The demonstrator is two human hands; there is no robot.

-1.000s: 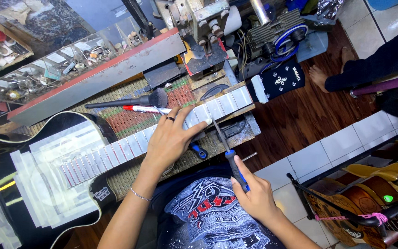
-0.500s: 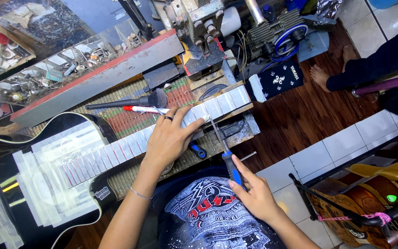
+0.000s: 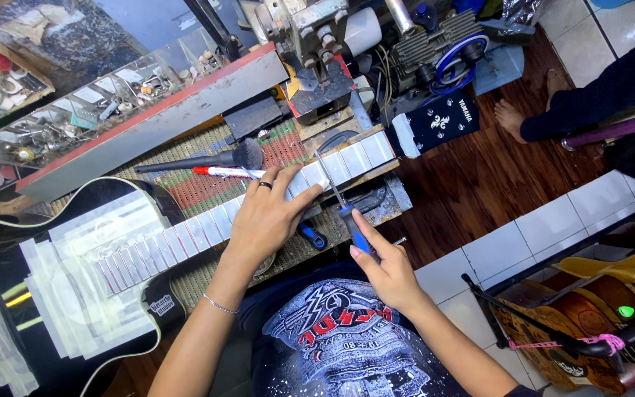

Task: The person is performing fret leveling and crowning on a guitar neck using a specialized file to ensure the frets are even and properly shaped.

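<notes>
head cam only, steep top-down look over a cluttered guitar workbench

one view, worn on the head, aimed almost straight down and slightly forward; close range, both forearms enter from the bottom edge, left hand (image 3: 270, 213) and right hand (image 3: 385, 266) sit near frame centre. taped guitar neck (image 3: 185, 235) runs diagonally across the middle, bench machinery at top, tiled floor (image 3: 553, 228) along the right side. no second view, so no shared area.

Cluttered workbench (image 3: 376, 209) under black guitar (image 3: 53, 242), brush (image 3: 207, 159), red-capped marker (image 3: 225, 172)
</notes>
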